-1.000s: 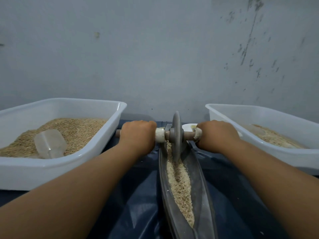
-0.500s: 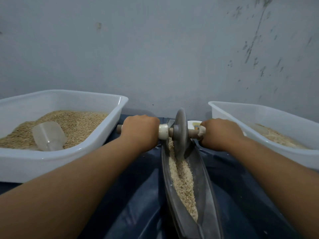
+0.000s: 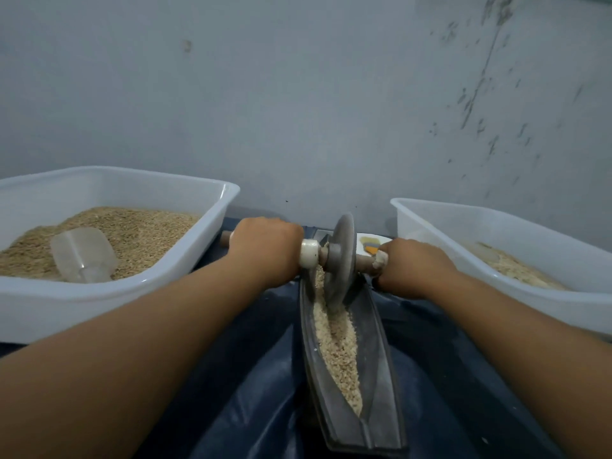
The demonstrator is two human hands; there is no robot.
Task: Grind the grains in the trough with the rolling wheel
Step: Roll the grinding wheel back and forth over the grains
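A narrow metal trough (image 3: 381,376) runs away from me on a dark blue sheet, filled with pale crushed grains (image 3: 337,346). A grey metal rolling wheel (image 3: 341,256) stands on edge in the trough's far part, on a wooden axle. My left hand (image 3: 265,253) grips the axle left of the wheel, beside a white collar. My right hand (image 3: 414,266) grips the axle's right end. Both arms are stretched forward.
A white tub (image 3: 185,260) of brown grain with a clear plastic scoop (image 3: 82,253) stands at the left. Another white tub (image 3: 496,286) holding paler grain stands at the right. A small white dish (image 3: 372,241) sits behind the wheel. A grey wall (image 3: 298,94) closes the back.
The wheel has rolled slightly toward me along the trough with both hands on the axle, and the camera has tilted a little.
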